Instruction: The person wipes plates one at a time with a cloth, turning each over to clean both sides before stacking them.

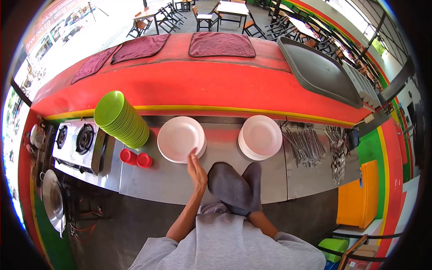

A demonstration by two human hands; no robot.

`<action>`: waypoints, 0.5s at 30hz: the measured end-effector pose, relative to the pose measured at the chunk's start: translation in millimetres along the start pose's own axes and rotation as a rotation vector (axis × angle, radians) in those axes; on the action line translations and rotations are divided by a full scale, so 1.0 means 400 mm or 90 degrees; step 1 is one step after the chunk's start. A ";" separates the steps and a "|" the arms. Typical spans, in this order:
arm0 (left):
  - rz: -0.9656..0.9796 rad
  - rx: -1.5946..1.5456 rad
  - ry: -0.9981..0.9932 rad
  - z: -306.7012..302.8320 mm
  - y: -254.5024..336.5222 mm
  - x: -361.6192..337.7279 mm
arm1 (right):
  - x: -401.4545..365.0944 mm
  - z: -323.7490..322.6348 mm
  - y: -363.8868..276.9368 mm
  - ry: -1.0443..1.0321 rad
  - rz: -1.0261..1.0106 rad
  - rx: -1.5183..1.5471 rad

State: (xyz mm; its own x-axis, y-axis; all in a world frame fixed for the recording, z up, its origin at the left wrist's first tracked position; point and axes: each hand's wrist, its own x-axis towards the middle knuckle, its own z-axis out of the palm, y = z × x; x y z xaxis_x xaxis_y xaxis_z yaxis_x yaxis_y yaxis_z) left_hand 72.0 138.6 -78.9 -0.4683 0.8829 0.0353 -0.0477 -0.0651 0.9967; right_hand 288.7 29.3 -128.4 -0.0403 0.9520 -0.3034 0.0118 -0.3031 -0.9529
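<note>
- the left hand [197,171] lies flat with its fingers straight and close together, and the fingertips touch the near rim of the nearer plate stack [180,136]; it grips nothing.
- the right hand is wrapped inside a grey cloth [234,186], so i cannot tell whether it is spread or clenched; only the forearm shows below it.
- the cloth rests on the steel counter [157,182], just beside the left hand and in front of both stacks.
- the nearer plate stack sits on the counter between the leaning green plates [119,118] and a second plate stack [260,136].
- two red cups [136,158] stand together just left of the nearer stack.
- the cutlery [308,145] lies in heaps to the right, probably spoons and forks.
- a gas stove [76,141] sits at the far left.
</note>
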 end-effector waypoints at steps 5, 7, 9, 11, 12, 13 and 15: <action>-0.558 0.010 -0.424 0.062 -0.084 -0.101 | -0.056 -0.108 0.128 0.122 0.102 -0.514; -0.431 0.099 -0.505 0.093 -0.087 -0.146 | -0.049 -0.144 0.122 0.148 0.084 -0.471; -0.318 0.171 -0.551 0.121 -0.078 -0.170 | -0.029 -0.185 0.106 0.166 0.052 -0.397; -0.219 0.232 -0.560 0.141 -0.046 -0.156 | -0.001 -0.221 0.079 0.159 0.017 -0.277; -0.232 0.184 -0.531 0.152 -0.059 -0.150 | 0.007 -0.230 0.070 0.146 0.004 -0.221; -0.242 0.136 -0.500 0.165 -0.078 -0.138 | 0.022 -0.249 0.053 0.121 -0.012 -0.132; -0.259 0.086 -0.463 0.182 -0.084 -0.113 | 0.039 -0.266 0.024 0.070 -0.031 0.014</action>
State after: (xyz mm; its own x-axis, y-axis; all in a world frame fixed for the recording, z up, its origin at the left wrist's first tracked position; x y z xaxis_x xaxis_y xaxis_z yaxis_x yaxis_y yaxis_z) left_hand 158.8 134.7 -108.7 0.2497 0.9078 -0.3369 0.0379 0.3385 0.9402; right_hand 394.4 45.8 -142.5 0.0692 0.9643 -0.2557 -0.0095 -0.2556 -0.9667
